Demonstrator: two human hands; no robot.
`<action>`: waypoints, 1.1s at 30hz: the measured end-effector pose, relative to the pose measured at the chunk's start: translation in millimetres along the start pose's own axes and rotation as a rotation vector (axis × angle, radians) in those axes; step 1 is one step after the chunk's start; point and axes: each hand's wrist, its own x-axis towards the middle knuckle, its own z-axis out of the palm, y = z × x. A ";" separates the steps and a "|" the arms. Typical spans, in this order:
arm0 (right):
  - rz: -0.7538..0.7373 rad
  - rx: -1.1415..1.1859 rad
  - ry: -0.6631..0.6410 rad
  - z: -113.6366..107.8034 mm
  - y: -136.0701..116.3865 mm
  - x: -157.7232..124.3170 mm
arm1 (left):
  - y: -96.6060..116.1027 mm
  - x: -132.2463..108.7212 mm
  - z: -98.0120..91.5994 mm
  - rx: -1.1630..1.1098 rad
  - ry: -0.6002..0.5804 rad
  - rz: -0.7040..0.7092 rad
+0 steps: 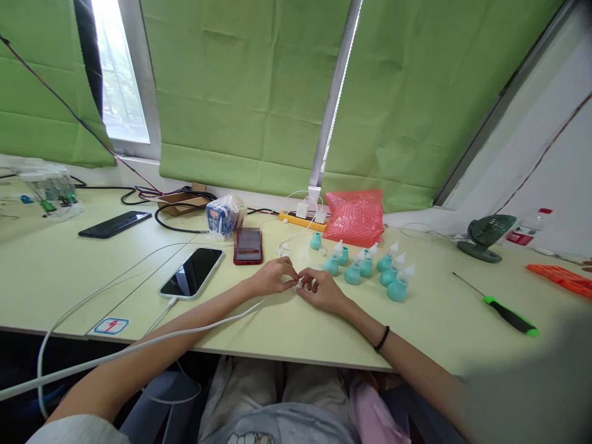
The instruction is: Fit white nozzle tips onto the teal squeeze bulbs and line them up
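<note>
My left hand (276, 275) and my right hand (322, 290) meet over the table, fingertips pinched together. Between them is a small whitish plastic piece (299, 284), mostly covered by the fingers, so its exact shape is hard to make out. To the right of my right hand stand several teal squeeze bulbs, most with clear pointed nozzles; one such bulb (353, 274) is close by. Farther back, a teal bulb (316, 240) has no nozzle on it, and a small white part (322, 251) lies beside it.
A white-cased phone (192, 273) and a red-cased phone (248, 246) lie left of my hands. White cables cross my left arm. Behind are a yellow power strip (296, 221) and a pink bubble-wrap bag (355, 216). A screwdriver (506, 311) and small fan (485, 239) are right.
</note>
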 end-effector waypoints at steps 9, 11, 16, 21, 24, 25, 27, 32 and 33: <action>-0.060 -0.079 -0.013 -1.5 -0.6 -1.7 | -3.8 -1.3 0.5 0.014 0.019 -0.041; -0.076 -0.107 -0.011 -1.6 -0.8 -2.0 | -3.1 -0.7 -1.0 0.012 -0.002 -0.013; -0.130 -0.202 -0.004 -1.3 -2.5 -2.8 | -1.2 0.0 -2.4 0.089 -0.037 0.038; -0.153 -0.257 0.001 0.4 -2.7 -2.8 | -0.4 0.6 -1.9 0.128 -0.047 0.033; -0.147 -0.260 0.002 0.8 -2.3 -2.5 | 0.7 1.4 -2.9 0.122 -0.059 0.020; -0.145 -0.259 0.002 0.8 -2.3 -2.5 | 1.2 1.4 -3.3 0.112 -0.060 0.015; -0.144 -0.254 -0.001 0.8 -2.6 -2.6 | 1.9 1.2 -3.8 0.078 -0.060 0.002; -0.137 -0.213 0.011 2.3 -3.1 -3.5 | -0.1 -0.3 -4.1 -0.102 -0.087 -0.099; -0.129 -0.193 0.024 2.6 -3.0 -3.6 | -1.1 -0.3 -4.8 -0.148 -0.087 -0.131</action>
